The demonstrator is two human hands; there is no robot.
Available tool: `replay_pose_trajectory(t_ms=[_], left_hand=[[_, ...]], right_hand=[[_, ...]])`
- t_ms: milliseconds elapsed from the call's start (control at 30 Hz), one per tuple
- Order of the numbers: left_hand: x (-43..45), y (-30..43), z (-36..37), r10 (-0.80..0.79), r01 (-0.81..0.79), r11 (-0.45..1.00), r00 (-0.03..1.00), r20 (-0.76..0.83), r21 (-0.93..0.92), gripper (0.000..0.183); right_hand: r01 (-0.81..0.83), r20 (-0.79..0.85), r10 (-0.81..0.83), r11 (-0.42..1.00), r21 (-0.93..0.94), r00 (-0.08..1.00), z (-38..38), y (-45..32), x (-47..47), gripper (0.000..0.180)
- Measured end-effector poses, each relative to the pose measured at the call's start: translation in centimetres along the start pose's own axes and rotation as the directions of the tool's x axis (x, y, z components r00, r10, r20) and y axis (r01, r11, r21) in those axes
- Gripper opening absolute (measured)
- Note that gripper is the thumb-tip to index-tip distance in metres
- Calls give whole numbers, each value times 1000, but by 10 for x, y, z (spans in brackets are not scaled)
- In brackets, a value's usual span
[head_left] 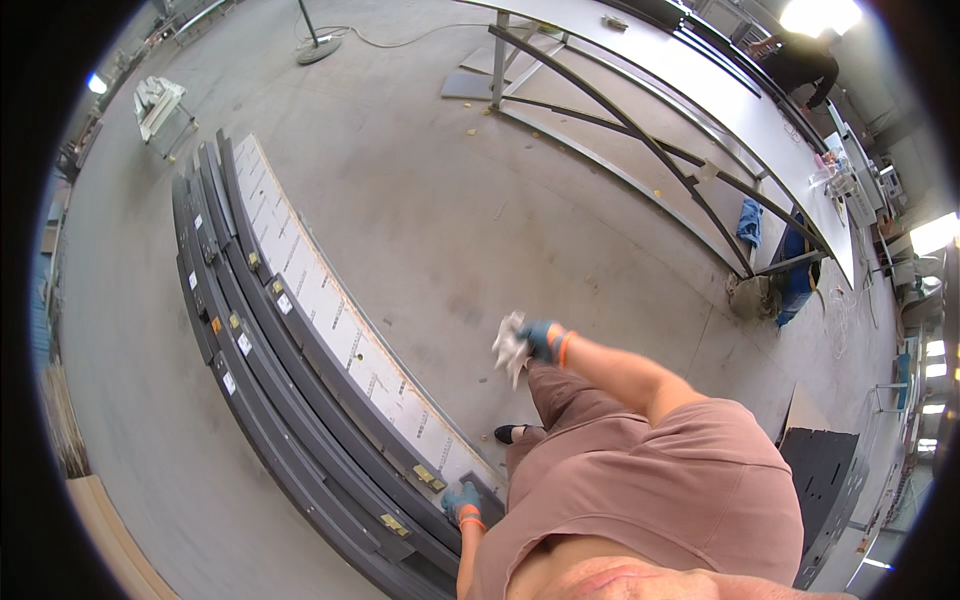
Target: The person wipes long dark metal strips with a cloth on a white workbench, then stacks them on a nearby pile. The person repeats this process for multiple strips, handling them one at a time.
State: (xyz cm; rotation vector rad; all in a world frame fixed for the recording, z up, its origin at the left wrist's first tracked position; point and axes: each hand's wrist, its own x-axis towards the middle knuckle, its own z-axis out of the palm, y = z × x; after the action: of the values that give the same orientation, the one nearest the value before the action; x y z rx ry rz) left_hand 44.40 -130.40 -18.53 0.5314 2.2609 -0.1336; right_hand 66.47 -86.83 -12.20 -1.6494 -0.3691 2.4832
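Note:
My right hand (537, 341), in a blue-grey work glove with an orange cuff, grips a crumpled white cloth (511, 346) above the concrete floor. My left hand (463, 501), gloved the same way, lies low at the near end of a stack of long dark grey profiles (300, 390). It touches a profile end (486, 496) there; whether the fingers close around it is unclear. A long white board with printed marks (330, 300) runs along the stack's right side. Small yellowish blocks (429, 478) and white labels (285, 304) sit on the profiles.
A white-topped workbench (720, 97) on a metal frame stands at upper right, with a person (799, 67) beyond it. A blue container (796, 277) stands by its leg. Dark slotted panels (821, 465) lie behind me at right. A small trestle (159, 109) stands at upper left.

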Motion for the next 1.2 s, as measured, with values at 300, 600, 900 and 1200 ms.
replay_pose_trajectory(t_ms=[300, 600, 900, 1200], left_hand=[[42, 99, -26, -72, 52, 860, 997, -19, -508, 67], [49, 174, -103, -165, 4, 950, 853, -494, -311, 65], [95, 30, -122, -337, 200, 932, 788, -514, -304, 70], [128, -35, -177, -498, 360, 867, 644, -581, -344, 86]], right_hand=[[993, -619, -781, 119, -11, 87, -222, -549, -264, 133], [260, -217, -498, 719, -645, 839, -124, -321, 51, 34], [125, 179, 64, 492, -861, 982, 179, -24, 68, 42], [116, 118, 3, 132, -984, 993, 226, 33, 119, 46]])
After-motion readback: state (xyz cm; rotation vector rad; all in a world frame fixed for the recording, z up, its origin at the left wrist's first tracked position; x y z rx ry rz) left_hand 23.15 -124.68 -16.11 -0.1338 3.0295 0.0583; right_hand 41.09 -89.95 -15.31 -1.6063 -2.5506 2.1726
